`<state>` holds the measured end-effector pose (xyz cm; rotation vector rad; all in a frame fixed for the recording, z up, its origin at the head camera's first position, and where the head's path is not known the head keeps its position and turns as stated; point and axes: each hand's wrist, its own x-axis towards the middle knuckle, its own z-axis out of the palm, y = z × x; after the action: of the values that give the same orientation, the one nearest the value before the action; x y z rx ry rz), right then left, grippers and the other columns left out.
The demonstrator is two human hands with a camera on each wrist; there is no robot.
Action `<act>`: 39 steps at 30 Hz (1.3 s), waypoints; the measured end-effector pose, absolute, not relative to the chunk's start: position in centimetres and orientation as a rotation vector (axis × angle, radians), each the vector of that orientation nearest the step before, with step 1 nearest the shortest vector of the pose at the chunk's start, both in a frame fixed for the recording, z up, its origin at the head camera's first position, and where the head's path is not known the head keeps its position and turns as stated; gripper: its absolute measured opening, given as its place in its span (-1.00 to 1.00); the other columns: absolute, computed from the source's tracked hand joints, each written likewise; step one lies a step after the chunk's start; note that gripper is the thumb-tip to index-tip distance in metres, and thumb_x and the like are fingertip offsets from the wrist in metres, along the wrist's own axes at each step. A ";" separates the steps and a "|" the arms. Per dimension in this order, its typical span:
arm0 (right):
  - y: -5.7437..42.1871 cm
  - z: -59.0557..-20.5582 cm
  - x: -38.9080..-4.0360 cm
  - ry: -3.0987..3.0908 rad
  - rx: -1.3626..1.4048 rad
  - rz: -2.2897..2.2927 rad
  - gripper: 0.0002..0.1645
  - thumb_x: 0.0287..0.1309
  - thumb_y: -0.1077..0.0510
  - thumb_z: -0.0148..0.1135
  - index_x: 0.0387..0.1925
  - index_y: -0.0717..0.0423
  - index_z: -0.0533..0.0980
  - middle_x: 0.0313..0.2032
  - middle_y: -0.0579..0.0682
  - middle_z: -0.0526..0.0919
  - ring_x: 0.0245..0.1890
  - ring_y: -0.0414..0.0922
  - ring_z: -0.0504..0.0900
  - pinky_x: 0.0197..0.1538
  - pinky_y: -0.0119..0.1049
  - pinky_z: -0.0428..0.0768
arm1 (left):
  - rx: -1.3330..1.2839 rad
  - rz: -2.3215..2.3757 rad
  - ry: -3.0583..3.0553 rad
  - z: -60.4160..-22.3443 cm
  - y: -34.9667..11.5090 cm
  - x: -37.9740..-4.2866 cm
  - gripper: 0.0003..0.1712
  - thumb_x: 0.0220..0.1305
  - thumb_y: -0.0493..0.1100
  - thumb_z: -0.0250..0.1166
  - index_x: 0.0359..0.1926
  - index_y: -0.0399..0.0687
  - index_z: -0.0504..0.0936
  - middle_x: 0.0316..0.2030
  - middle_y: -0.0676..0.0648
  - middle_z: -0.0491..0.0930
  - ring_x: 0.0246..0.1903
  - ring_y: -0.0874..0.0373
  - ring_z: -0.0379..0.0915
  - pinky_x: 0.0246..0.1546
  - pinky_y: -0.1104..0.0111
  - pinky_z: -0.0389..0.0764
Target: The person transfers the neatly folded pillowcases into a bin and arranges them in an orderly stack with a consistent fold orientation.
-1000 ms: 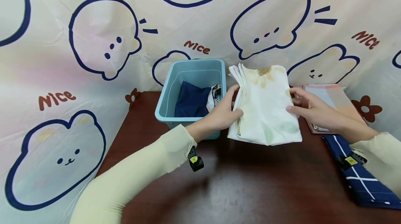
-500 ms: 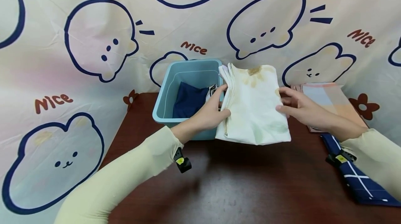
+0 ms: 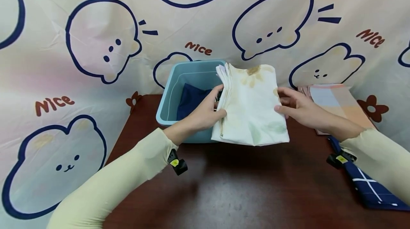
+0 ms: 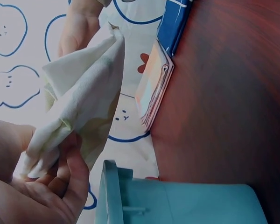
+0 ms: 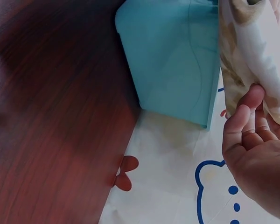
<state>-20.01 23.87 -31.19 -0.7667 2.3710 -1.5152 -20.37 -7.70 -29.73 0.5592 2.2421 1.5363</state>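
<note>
A folded white cloth (image 3: 253, 108) with a faded flower and leaf print is held up above the table in the head view. My left hand (image 3: 205, 111) grips its left edge, thumb in front and fingers behind. On the opposite edge, my right hand (image 3: 298, 106) pinches the cloth between thumb and fingers. The blue bin (image 3: 166, 110) stands behind the left hand, and the cloth overlaps its right side. Inside the bin lies a navy cloth (image 3: 191, 101). From the left wrist view, the layers of the white cloth (image 4: 91, 88) show, with fingers curled under them.
A pastel checked folded cloth (image 3: 333, 97) lies at the back right of the dark wooden table (image 3: 230, 186). Nearer, a navy cloth with white lines (image 3: 374, 186) lies partly under the right forearm. A cartoon-printed curtain (image 3: 105, 40) hangs behind.
Both hands have moved left with the white cloth, bringing it over the right side of the bin in the head view. The camera view has also shifted slightly.
</note>
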 end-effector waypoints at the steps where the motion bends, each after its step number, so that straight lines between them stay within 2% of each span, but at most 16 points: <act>1: 23.7 -31.1 -20.1 2.380 -0.756 -1.510 -0.36 0.50 0.24 0.03 0.48 0.29 0.10 0.11 0.00 0.60 -0.07 -0.33 0.68 -0.22 -0.29 0.72 | 0.561 1.534 2.246 -29.7 -7.8 -20.4 -0.06 0.36 -0.40 0.00 0.62 0.12 -0.21 0.31 -0.34 0.40 0.11 -0.15 0.59 -0.07 0.17 0.71; 5: 23.0 -30.8 -20.2 2.415 -0.726 -1.478 -0.37 0.49 0.24 0.05 0.46 0.29 0.13 0.17 0.27 0.53 -0.09 -0.35 0.66 -0.25 -0.30 0.69 | 0.567 1.528 2.267 -29.6 -8.3 -20.6 -0.06 0.36 -0.41 0.00 0.62 0.10 -0.19 0.42 -0.26 0.24 0.16 -0.12 0.56 -0.06 0.18 0.70; 8: 22.6 -30.6 -20.4 2.436 -0.717 -1.454 -0.37 0.49 0.24 0.05 0.47 0.28 0.14 0.20 0.33 0.51 -0.10 -0.37 0.63 -0.27 -0.32 0.67 | 0.563 1.518 2.281 -29.5 -8.7 -20.6 -0.06 0.36 -0.41 0.00 0.62 0.09 -0.20 0.42 -0.27 0.25 0.13 -0.12 0.58 -0.07 0.18 0.70; 12: 22.1 -30.3 -20.5 2.440 -0.703 -1.434 -0.32 0.49 0.23 0.05 0.51 0.26 0.09 0.24 0.32 0.49 -0.09 -0.37 0.61 -0.26 -0.34 0.63 | 0.548 1.501 2.295 -29.1 -9.3 -20.7 -0.05 0.37 -0.40 0.01 0.62 0.12 -0.21 0.27 -0.35 0.45 0.02 -0.14 0.65 -0.09 0.19 0.71; 14: 21.9 -30.1 -20.6 2.437 -0.689 -1.426 -0.32 0.50 0.21 0.04 0.52 0.23 0.08 0.25 0.32 0.49 -0.09 -0.36 0.60 -0.26 -0.35 0.62 | 0.541 1.495 2.302 -28.9 -9.6 -20.7 -0.05 0.36 -0.40 0.02 0.62 0.13 -0.22 0.24 -0.36 0.49 0.01 -0.13 0.66 -0.09 0.20 0.70; 26: 20.4 -30.1 -21.4 2.387 -0.640 -1.400 -0.31 0.51 0.16 0.04 0.52 0.19 0.06 0.24 0.29 0.50 -0.10 -0.31 0.60 -0.18 -0.34 0.62 | 0.488 1.448 2.311 -28.4 -11.1 -21.3 -0.05 0.39 -0.38 0.03 0.62 0.14 -0.23 0.25 -0.32 0.50 0.01 -0.10 0.67 -0.08 0.20 0.70; 39: 18.9 -30.0 -22.3 2.404 -0.645 -1.372 -0.36 0.52 0.14 0.04 0.50 0.12 0.11 0.22 0.22 0.51 -0.07 -0.20 0.58 -0.18 -0.32 0.59 | 0.525 1.399 2.337 -27.8 -12.6 -22.3 -0.04 0.39 -0.37 0.05 0.62 0.04 -0.26 0.38 -0.33 0.34 0.16 -0.15 0.59 0.04 0.12 0.68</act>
<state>-22.33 18.90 -29.97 -0.6453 2.4036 -1.3717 -22.32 -12.55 -27.80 0.5251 2.3366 1.3986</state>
